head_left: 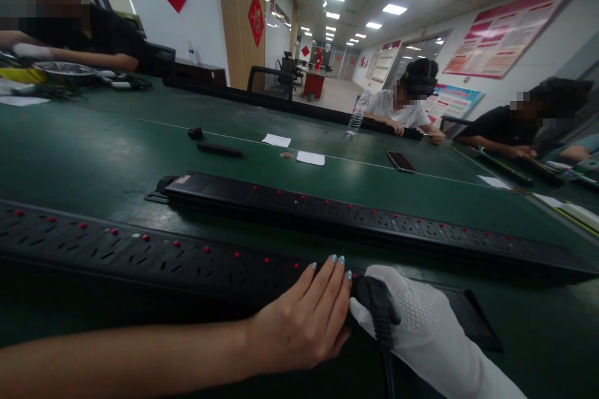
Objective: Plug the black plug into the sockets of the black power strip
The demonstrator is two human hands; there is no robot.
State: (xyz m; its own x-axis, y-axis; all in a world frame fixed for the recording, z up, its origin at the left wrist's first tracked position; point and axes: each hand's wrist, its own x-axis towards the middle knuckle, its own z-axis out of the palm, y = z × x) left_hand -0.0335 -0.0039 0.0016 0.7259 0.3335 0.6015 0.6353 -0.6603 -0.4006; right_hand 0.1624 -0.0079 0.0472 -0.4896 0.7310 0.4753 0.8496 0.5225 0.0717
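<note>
A long black power strip with red dots and rows of sockets lies across the near table. My bare left hand is closed over it, fingers together across its top and the thumb mostly hidden on the near side. In a white dotted glove, my right hand grips a black power plug against the strip, beside the left fingertips. The plug's cable runs down toward me. Whether its pins sit inside a socket is hidden.
A second black power strip lies just beyond. Farther off are paper slips, a phone, a water bottle and a small dark bar. Other people sit around the green table; a metal bowl stands far left.
</note>
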